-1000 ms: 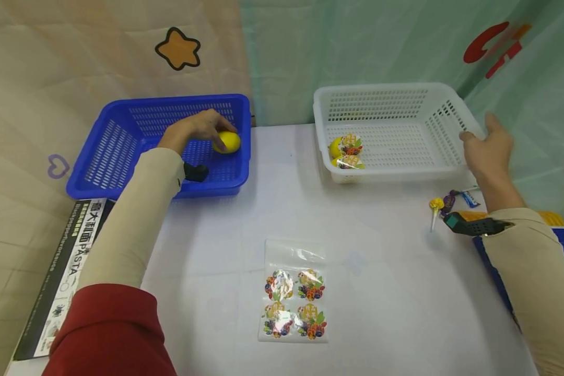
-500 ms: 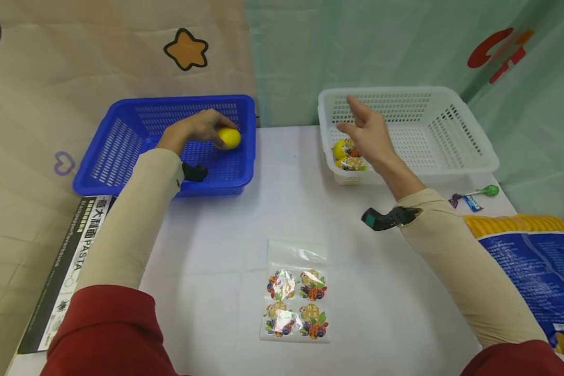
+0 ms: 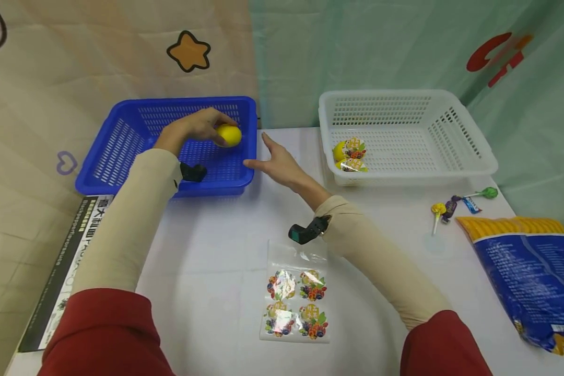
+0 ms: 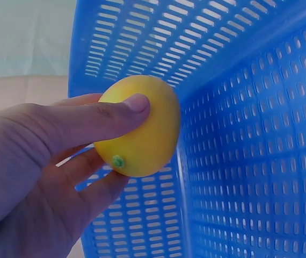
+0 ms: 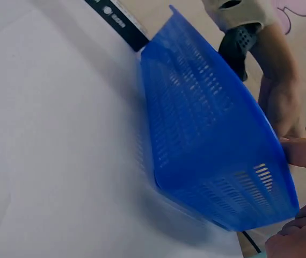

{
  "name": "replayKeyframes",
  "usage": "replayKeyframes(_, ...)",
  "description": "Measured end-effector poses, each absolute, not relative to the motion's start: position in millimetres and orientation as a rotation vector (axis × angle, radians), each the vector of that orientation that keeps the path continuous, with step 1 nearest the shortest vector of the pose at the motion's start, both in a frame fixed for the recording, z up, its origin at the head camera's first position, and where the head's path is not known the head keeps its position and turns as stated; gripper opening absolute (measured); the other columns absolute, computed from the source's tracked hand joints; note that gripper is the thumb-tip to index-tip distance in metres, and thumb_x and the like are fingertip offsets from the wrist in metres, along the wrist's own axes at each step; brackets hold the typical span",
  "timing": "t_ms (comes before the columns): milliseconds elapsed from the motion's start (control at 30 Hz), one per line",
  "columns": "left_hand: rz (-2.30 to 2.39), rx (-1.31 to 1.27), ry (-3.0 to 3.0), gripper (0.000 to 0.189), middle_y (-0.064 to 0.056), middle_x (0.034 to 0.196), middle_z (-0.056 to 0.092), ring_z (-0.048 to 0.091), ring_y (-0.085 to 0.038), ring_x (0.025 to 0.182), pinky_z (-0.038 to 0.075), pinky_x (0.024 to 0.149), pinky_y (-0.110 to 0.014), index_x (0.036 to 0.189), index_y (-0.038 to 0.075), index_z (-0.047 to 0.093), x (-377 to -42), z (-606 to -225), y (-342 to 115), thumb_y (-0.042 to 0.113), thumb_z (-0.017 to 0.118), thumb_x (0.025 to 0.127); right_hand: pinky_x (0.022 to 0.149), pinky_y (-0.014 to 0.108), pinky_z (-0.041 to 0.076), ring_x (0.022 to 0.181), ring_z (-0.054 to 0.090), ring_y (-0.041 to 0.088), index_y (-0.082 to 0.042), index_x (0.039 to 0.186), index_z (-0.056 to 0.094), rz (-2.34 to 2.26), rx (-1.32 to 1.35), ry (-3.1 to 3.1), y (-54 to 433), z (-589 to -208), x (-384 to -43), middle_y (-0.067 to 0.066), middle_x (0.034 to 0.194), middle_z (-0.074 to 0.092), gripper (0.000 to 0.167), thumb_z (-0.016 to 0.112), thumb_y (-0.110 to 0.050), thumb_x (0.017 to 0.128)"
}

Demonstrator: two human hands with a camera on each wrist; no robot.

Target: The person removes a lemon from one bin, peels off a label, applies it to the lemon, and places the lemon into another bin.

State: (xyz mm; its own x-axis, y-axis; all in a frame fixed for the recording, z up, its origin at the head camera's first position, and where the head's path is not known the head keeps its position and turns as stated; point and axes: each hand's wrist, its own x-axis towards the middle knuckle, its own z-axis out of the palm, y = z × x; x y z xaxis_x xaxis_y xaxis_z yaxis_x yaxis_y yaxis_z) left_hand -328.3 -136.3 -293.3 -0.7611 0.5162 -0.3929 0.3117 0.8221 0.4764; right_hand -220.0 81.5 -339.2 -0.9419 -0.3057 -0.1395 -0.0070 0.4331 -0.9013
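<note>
My left hand reaches into the blue basket and holds a yellow lemon near the basket's right wall. The left wrist view shows the thumb across the lemon, whose green stem end faces the camera, and the fingers beneath it. Thumb and fingers spread, my right hand is at the basket's right side; in the right wrist view its thumb is right at the rim. Farther right, the white basket has lemons with a fruit-printed sticker in its front left corner.
A sheet of fruit stickers lies at the front middle of the white table. On the right are wrapped sweets and lollipops and a blue and yellow bag. A black and white pasta box stands at the left edge.
My right hand has swept left from the white basket's far right side, past that basket, to the blue basket's right edge. The left hand keeps hold of the lemon, almost still.
</note>
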Motion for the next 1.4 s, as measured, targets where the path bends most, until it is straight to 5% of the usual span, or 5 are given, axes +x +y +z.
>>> replayKeyframes(267,0.496,0.659,2.469,0.058,-0.024,0.145,0.044,0.041,-0.037,0.128,0.034,0.112,-0.053,0.147,0.003,0.043,-328,-293,-135,0.005,0.066,0.094,0.121,0.034,0.008,0.150,0.003,0.013,-0.015,0.158,-0.003,-1.590,-0.415,2.302,69,-349,-218,-0.001,0.165,0.000,0.083,0.056,-0.028,0.101)
replayKeyframes(900,0.623,0.739,2.560,0.058,-0.019,0.147,0.045,0.047,-0.036,0.124,0.038,0.109,-0.053,0.147,0.008,0.046,-291,-259,-150,0.013,0.068,0.094,0.120,0.030,0.014,0.150,0.008,0.015,-0.013,0.158,0.000,-1.528,-0.471,2.347,74,-350,-224,0.001,0.165,0.002,0.084,0.057,-0.035,0.100)
replayKeyframes(1400,1.058,1.032,2.425,0.057,-0.013,0.142,0.052,0.049,-0.029,0.129,0.041,0.108,-0.045,0.140,0.002,0.053,-231,-250,-143,-0.007,0.070,0.086,0.118,0.044,0.025,0.148,0.021,0.023,-0.016,0.159,0.011,-1.394,-0.460,2.470,86,-350,-224,0.002,0.164,0.016,0.091,0.064,-0.047,0.093)
